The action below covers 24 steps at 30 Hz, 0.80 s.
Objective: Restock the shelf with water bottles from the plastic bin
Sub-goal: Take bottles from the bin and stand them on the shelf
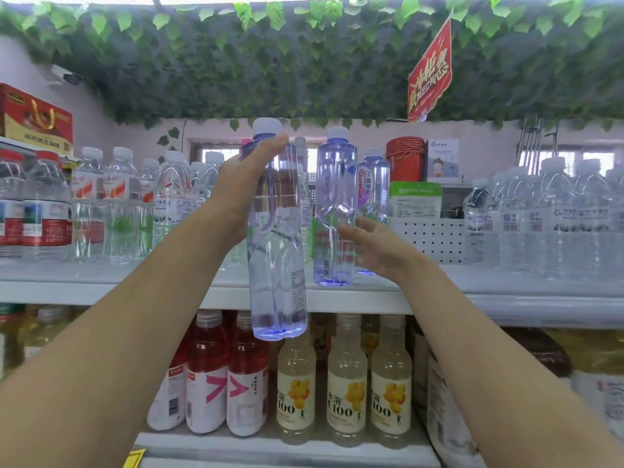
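Head view: left hand (243, 185) grips tinted bottle (277, 265); right hand (378, 246) splayed beside shelved bottle (335, 197).

water bottle (277, 238): clear glossy plastic, violet tint | shelf (101, 285): smooth white metal | cap (267, 126): matt plastic

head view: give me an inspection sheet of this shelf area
surface: white upper shelf, crowded with bottled water.
job's things: held bottle, tinted purple, upright, in front of the shelf edge; standing bottle alike, on the shelf; bin not in view.
clutter: red bucket and green-labelled pack behind.
hands: left hand grips the held bottle; right hand open beside the standing bottle, contact unclear.
cables: nothing seen.
surroundings: leafy vines overhead, red sign, juice bottles on the lower shelf.
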Motion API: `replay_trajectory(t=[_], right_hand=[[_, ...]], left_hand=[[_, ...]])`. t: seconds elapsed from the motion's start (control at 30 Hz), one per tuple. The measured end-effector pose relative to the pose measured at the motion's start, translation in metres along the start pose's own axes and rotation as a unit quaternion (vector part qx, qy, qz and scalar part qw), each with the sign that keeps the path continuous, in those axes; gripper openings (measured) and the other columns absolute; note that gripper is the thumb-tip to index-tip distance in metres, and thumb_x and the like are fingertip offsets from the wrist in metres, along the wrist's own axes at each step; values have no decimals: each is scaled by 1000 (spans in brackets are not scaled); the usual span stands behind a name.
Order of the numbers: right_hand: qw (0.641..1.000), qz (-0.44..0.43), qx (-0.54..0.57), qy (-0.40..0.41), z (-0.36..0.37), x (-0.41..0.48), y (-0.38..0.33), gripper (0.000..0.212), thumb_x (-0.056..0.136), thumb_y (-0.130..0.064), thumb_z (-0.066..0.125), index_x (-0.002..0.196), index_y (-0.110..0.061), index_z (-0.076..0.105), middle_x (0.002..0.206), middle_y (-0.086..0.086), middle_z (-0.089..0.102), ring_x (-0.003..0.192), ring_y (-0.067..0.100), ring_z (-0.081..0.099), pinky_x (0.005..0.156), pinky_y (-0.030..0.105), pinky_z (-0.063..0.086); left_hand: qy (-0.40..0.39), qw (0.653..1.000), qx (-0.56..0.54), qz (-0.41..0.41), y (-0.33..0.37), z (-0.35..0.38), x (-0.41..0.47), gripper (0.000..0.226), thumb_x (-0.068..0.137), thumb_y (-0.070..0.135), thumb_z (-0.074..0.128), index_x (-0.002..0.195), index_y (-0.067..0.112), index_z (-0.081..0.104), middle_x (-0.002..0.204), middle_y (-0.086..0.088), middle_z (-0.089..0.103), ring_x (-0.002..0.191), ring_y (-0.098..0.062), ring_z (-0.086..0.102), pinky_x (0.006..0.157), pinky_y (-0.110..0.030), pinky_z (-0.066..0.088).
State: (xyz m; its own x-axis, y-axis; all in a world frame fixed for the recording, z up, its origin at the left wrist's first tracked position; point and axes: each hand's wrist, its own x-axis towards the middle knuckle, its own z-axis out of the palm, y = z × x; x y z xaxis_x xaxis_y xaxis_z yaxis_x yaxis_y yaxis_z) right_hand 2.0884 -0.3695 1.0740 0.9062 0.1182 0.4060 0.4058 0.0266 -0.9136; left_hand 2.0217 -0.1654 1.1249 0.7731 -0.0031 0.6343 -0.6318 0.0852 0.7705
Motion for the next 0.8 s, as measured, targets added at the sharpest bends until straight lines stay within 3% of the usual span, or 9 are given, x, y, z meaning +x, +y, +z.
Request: replay_trajectory(t=[0.1, 0.2, 0.3, 0.4, 0.53, 0.6, 0.73, 0.8], right_hand=[[995, -26, -81, 54, 13, -4, 1, 109, 50, -47, 83, 140, -5, 38, 127, 6, 56, 119, 23, 53, 103, 46, 38], [971, -63, -175, 151, 26, -4, 3, 92, 67, -45, 78, 139, -3, 38, 133, 7, 49, 124, 25, 46, 102, 37, 38], [949, -80, -226, 206, 31, -1, 7, 98, 66, -53, 76, 141, -6, 33, 138, 11, 44, 126, 27, 44, 106, 39, 37], [979, -25, -124, 159, 29, -4, 7, 92, 73, -50, 72, 143, -10, 26, 147, 10, 34, 132, 28, 36, 107, 44, 32], [993, 13, -33, 109, 14, -10, 5, 57, 81, -33, 70, 128, -11, 46, 132, 10, 49, 127, 29, 43, 99, 48, 43], [993, 9, -47, 106, 12, -13, 5, 66, 78, -35, 73, 132, -12, 44, 129, 10, 52, 124, 29, 47, 98, 46, 45], [975, -27, -153, 158, 24, -12, 6, 87, 75, -41, 74, 142, -6, 31, 142, 12, 42, 128, 28, 43, 97, 38, 39], [954, -55, -218, 199, 34, -11, 6, 93, 72, -47, 74, 142, -3, 32, 145, 12, 39, 132, 27, 40, 105, 39, 35]], left_hand=[[3, 1000, -6, -6, -1, 1, -1, 19, 83, 47, 60, 90, 29, 59, 89, 11, 54, 80, -1, 47, 71, -28, 35], [0, 1000, -1, -12, -1, 0, -2, 30, 78, 51, 64, 96, 27, 62, 92, 8, 61, 83, -3, 54, 73, -29, 38], [-2, 1000, 4, -4, 0, 0, -3, 29, 84, 47, 58, 101, 24, 61, 82, 9, 61, 72, 2, 54, 65, -24, 37], [5, 1000, 5, -2, 1, -2, -5, 27, 84, 47, 57, 98, 24, 60, 82, 9, 59, 73, 1, 52, 65, -24, 36], [10, 1000, 7, -9, 2, -5, -5, 34, 82, 50, 59, 102, 23, 62, 95, 0, 66, 84, -7, 56, 70, -28, 39], [16, 1000, 4, -7, 3, -6, -5, 32, 83, 49, 58, 102, 24, 61, 87, 4, 63, 79, -5, 54, 65, -27, 36], [16, 1000, 2, -6, 3, -8, -7, 43, 78, 52, 62, 108, 21, 63, 96, -1, 66, 88, -12, 60, 78, -34, 44], [14, 1000, 3, -11, 2, -8, -8, 37, 79, 51, 62, 102, 23, 63, 92, 2, 65, 84, -9, 59, 77, -32, 44]])
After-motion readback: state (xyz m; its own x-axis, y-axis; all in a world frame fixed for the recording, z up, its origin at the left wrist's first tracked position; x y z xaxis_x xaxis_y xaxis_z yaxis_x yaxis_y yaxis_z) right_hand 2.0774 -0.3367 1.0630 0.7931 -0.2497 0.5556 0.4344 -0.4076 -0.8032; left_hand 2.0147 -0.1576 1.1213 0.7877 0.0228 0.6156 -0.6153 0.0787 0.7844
